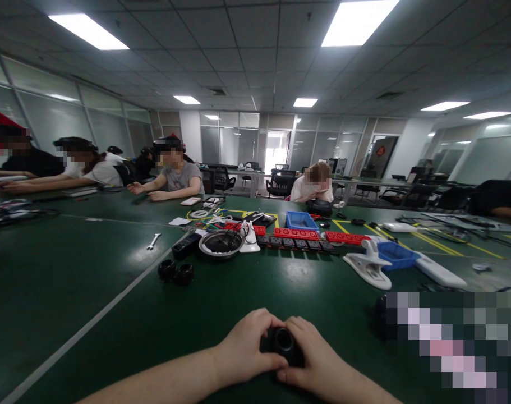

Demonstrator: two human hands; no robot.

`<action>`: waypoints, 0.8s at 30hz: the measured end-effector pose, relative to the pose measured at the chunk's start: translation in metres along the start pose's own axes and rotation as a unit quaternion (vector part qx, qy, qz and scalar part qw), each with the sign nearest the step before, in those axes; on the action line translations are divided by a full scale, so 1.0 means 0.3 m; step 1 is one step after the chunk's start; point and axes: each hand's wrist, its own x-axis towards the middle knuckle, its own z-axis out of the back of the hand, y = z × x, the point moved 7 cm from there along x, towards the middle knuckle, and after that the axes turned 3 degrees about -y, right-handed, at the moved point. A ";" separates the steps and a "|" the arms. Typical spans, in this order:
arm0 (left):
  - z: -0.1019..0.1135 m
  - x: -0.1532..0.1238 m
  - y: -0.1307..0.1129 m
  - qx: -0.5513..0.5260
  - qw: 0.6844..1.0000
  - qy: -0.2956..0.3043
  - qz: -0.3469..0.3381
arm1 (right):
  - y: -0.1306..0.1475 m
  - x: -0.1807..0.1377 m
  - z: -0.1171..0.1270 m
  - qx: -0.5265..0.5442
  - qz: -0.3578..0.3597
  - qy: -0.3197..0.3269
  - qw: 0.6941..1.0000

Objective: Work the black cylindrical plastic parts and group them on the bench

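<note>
I take the round metal dish (221, 255) as my mark. It stands on the green table (91, 269), with the row of red socket strips (296, 233) running off to its right, and a white clamp base (367, 270) lies farther out on that side. My left hand (247, 343) and right hand (314, 350) are nearer me than the dish and somewhat to its right, both closed around a small black round part (282, 341), its ring-like opening showing between them. I judge the step in hand to be steadying or working this part; whether I am turning it I cannot tell. The next move, I'd say, calls for one hand to hold it firm while the other's fingers do the fine work. Two similar black pieces (184, 274) sit together just on my side of the dish, slightly left, and a wrench (153, 242) lies left of it.
</note>
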 end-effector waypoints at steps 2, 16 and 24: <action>-0.001 0.001 -0.002 -0.009 0.999 0.023 -0.021 | -0.006 0.003 0.004 0.067 0.011 0.051 0.996; 0.003 -0.018 -0.033 0.017 0.998 -0.046 0.034 | -0.020 -0.001 -0.009 -0.133 -0.030 -0.080 0.987; 0.010 -0.034 -0.056 -0.006 0.999 0.040 -0.017 | 0.002 -0.017 0.021 0.001 0.059 0.077 0.995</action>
